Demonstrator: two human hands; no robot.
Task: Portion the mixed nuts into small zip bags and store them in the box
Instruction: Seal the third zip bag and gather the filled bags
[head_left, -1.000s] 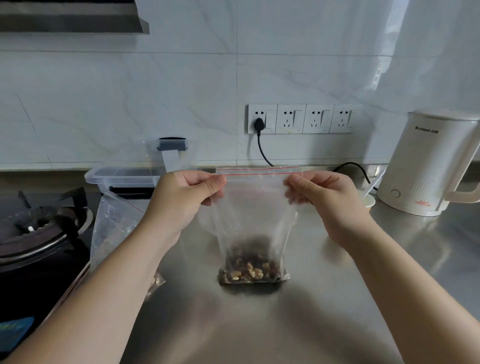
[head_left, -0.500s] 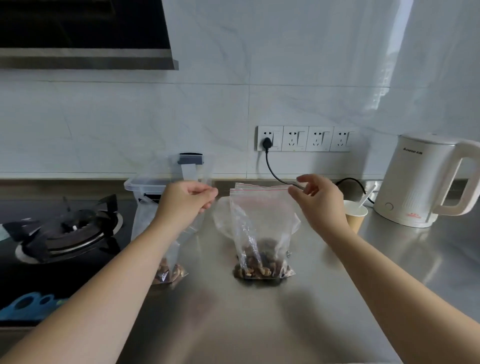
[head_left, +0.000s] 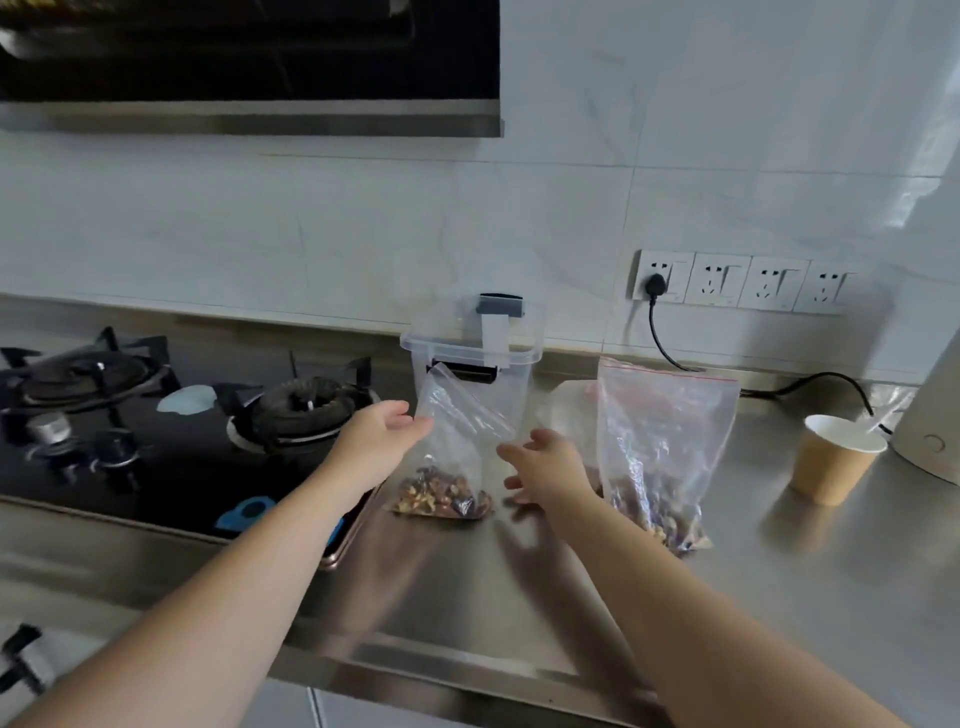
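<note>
Two clear zip bags with mixed nuts at the bottom stand on the steel counter. The left zip bag (head_left: 451, 457) leans in front of the clear plastic box (head_left: 470, 353), its top folded over. My left hand (head_left: 376, 441) touches that bag's left edge at the fingertips; whether it grips the plastic is unclear. My right hand (head_left: 545, 467) hovers with fingers spread just right of the same bag, holding nothing. The right zip bag (head_left: 662, 447), with a red seal strip, stands free beside my right wrist.
A gas hob (head_left: 156, 415) lies left of the bags, with a range hood (head_left: 249, 67) above. A paper cup (head_left: 834, 460) and a white kettle (head_left: 935, 415) stand at the right. A black cord (head_left: 660, 332) runs from the wall sockets along the counter's back.
Both hands let go of the red-sealed bag, which now stands alone, and moved left to the other bag by the box. My view also turned left.
</note>
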